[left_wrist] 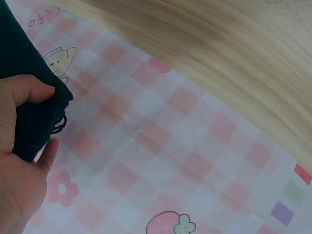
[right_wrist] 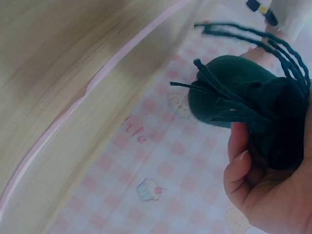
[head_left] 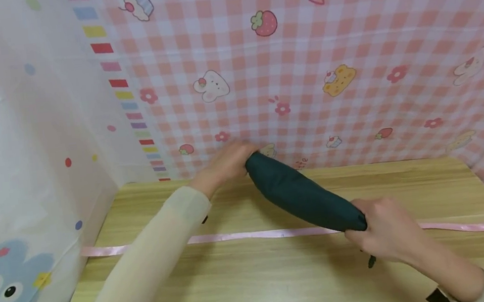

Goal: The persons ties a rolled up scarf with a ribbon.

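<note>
A long, stuffed dark green cloth drawstring bag [head_left: 303, 196] is held slantwise above the table, its far end up and to the left. My left hand [head_left: 227, 165] grips that far end; in the left wrist view the thumb [left_wrist: 36, 90] presses on the cloth, beside a small cord loop [left_wrist: 59, 124]. At the lower right end my right hand [head_left: 387, 229] holds the bag with curled fingers. Gathered cloth and loose dark green drawstrings [right_wrist: 287, 58] stick out there in the right wrist view. Whatever fills the bag is hidden inside.
Below lies a wood-grain table [head_left: 256, 279], crossed from side to side by a pink ribbon [head_left: 260, 234]. A pink checked cloth [head_left: 301, 44] hangs behind it, and a white printed curtain [head_left: 12, 137] hangs at the left.
</note>
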`<state>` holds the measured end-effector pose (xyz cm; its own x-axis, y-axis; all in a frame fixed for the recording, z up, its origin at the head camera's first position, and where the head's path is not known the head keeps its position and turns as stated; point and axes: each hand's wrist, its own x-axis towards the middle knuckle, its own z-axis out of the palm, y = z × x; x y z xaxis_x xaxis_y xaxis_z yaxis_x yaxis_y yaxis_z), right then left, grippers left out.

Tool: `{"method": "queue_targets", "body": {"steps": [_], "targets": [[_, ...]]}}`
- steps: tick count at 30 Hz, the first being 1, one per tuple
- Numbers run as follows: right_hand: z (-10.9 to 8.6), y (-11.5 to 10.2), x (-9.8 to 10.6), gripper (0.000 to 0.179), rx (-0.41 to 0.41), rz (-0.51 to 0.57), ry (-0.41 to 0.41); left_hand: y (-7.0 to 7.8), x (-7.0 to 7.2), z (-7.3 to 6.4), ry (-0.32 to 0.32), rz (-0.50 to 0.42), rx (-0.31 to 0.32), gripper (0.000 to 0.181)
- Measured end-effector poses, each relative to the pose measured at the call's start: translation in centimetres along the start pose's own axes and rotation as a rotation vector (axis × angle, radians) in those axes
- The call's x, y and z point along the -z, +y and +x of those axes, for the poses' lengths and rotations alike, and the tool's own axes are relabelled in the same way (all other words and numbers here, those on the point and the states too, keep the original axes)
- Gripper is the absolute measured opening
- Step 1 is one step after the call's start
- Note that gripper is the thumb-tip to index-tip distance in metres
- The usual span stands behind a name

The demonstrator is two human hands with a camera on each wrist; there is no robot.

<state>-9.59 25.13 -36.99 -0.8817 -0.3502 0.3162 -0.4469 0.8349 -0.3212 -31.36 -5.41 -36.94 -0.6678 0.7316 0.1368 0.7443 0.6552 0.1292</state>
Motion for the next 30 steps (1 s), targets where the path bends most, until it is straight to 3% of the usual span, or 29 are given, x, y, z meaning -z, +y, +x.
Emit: {"method": "queue_targets", "body": {"steps": [3,5,11,14,18,24,30], "targets": [[-0.7,-1.0,-0.3,0.029,0.011,0.026,0.021,0.1,-0.1,0.5,0.013,0.085,-0.033,0.056],[-1.2,-1.7,-0.5,0.031,0.008,0.047,0.023,0.2,-0.2,0.8,0.030,0.161,-0.060,0.050],[-2.2,-3.9,-1.2,0.034,-0.115,0.098,-0.030,1.1,-0.9,2.0,0.118,0.307,-0.180,0.031],[-2.7,-4.9,-1.8,0.032,-0.186,0.131,-0.057,1.5,-1.4,2.6,0.122,0.294,-0.210,0.023],[-3.1,-6.0,-2.8,0.031,-0.253,0.182,-0.099,1.9,-2.2,3.0,0.073,0.262,-0.227,0.019],[-3.7,-6.8,-4.2,0.032,-0.235,0.206,-0.119,2.4,-3.4,3.4,0.027,0.238,-0.259,0.011],[-4.1,-7.0,-5.4,0.036,-0.257,0.184,-0.139,3.2,-4.4,4.2,0.010,0.241,-0.249,0.020]]}}
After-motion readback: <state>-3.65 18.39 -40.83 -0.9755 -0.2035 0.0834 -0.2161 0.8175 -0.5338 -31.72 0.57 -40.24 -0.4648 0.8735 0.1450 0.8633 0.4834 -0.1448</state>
